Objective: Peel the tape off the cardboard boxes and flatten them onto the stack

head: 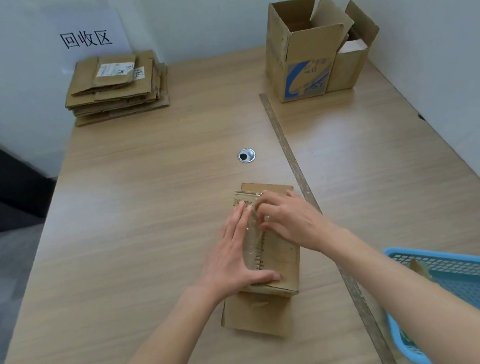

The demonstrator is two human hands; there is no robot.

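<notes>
A small cardboard box (280, 259) lies in front of me on the wooden table (151, 215), with clear tape (252, 237) running along its top seam. My left hand (234, 252) presses flat on the box's left side, thumb along its near edge. My right hand (289, 218) rests on the top, its fingertips pinching the tape near the far end. A stack of flattened boxes (118, 88) sits at the far left corner under a paper sign. At the far right stand two opened boxes, a large box (301, 54) and a smaller box (349, 62).
A long metal ruler (290, 156) runs diagonally across the table right of the box. A blue plastic basket (459, 289) with tape scraps sits at the near right edge. A round metal cable grommet (246, 155) is set in the table's middle.
</notes>
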